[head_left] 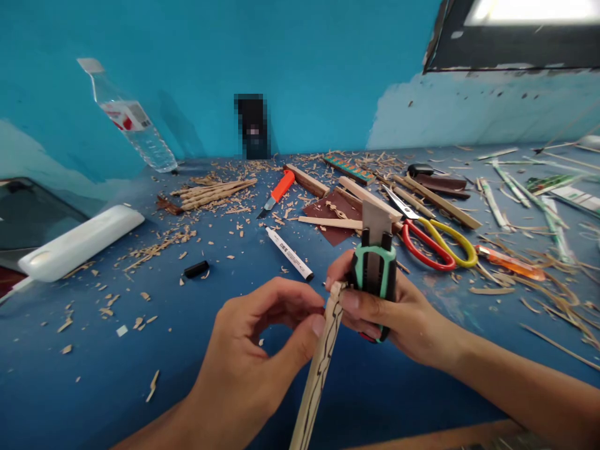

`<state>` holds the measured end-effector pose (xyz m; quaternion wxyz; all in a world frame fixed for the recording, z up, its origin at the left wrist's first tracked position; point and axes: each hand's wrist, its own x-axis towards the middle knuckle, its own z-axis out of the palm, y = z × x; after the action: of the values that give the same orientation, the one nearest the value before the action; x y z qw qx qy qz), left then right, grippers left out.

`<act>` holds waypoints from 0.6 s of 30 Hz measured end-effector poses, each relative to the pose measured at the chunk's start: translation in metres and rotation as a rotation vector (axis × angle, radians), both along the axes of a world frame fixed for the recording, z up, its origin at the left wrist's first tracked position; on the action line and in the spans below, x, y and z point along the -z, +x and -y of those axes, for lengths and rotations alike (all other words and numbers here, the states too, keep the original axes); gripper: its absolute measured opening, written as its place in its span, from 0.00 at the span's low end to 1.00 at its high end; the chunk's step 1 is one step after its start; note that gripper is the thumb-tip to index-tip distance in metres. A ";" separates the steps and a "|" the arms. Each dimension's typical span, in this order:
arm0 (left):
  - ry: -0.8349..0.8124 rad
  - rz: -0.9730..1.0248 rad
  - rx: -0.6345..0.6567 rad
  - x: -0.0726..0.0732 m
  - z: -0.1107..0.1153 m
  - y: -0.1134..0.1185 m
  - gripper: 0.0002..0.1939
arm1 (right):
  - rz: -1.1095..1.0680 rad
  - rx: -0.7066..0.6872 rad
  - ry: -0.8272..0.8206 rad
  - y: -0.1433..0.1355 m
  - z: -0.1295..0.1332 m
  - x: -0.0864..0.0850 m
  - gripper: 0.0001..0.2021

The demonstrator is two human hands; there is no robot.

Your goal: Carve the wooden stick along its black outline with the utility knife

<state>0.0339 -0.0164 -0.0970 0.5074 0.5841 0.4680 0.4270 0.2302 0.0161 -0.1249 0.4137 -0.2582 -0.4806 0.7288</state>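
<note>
Blue surface (94, 375) strewn with wood shavings, scissors (434, 240), marker (289, 252), orange knife (279, 190). Left hand (253, 356) pinching top of wooden strip (319, 369) between thumb and forefinger. Right hand (394, 312) closed around green cutter (375, 269), blade up, touching strip's tip.

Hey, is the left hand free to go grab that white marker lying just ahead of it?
Probably not yet. The left hand pinches the wooden strip with the right hand, which also holds the green cutter. Nothing blocks the way to the white marker.
</note>
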 end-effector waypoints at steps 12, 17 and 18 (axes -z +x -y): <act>-0.160 -0.039 0.158 0.000 -0.004 -0.004 0.09 | -0.004 -0.029 -0.007 -0.002 0.002 -0.002 0.08; -0.252 -0.123 0.209 -0.002 0.001 -0.004 0.19 | -0.024 0.047 -0.023 0.001 -0.001 -0.002 0.08; -0.248 -0.151 0.209 -0.001 0.001 -0.004 0.19 | -0.034 0.084 -0.028 0.003 -0.002 -0.002 0.08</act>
<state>0.0297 -0.0170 -0.0957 0.5808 0.5929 0.4905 0.2656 0.2330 0.0184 -0.1227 0.4484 -0.2715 -0.4520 0.7218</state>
